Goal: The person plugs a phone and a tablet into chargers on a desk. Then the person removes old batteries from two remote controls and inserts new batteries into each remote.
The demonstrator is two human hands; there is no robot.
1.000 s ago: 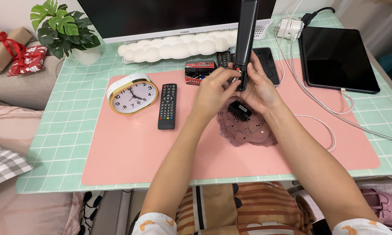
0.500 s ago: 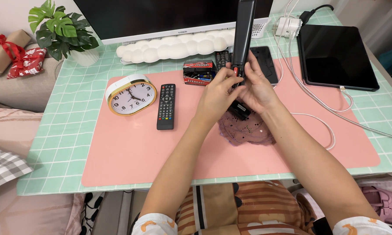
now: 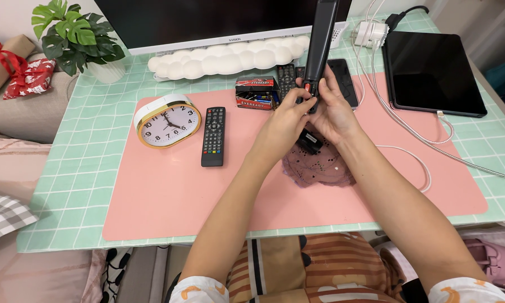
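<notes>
While both hands meet above the pink mat, the parts of the scene read as follows.

Long remote: a slim black remote control [image 3: 323,39] stands nearly upright, its lower end held between the two hands and its upper end rising in front of the monitor [image 3: 207,17].
Right hand: the right hand [image 3: 333,112] is curled around the lower end of the long remote from behind, fingers closed on it.
Left hand: the left hand [image 3: 283,123] pinches at the remote's lower end, thumb and forefinger drawn together on a small red-tipped piece, seemingly a battery; whether it is gripped or only pressed cannot be told.
Small black piece: a short black part [image 3: 309,140] lies on a purple lace doily [image 3: 319,165] just beneath the hands.
Battery box: a red and black carton of batteries [image 3: 256,93] sits on the mat just left of the hands.
Pink mat: the desk mat [image 3: 168,196] covers a green checked table [image 3: 90,146].
Second remote: a black remote with many buttons [image 3: 213,136] lies flat, well left of the hands.
Clock: a round white clock with a gold rim [image 3: 165,120] stands beside the second remote.
Tablet: a dark tablet [image 3: 434,73] rests at the far right, a white cable [image 3: 409,151] trailing from it.
</notes>
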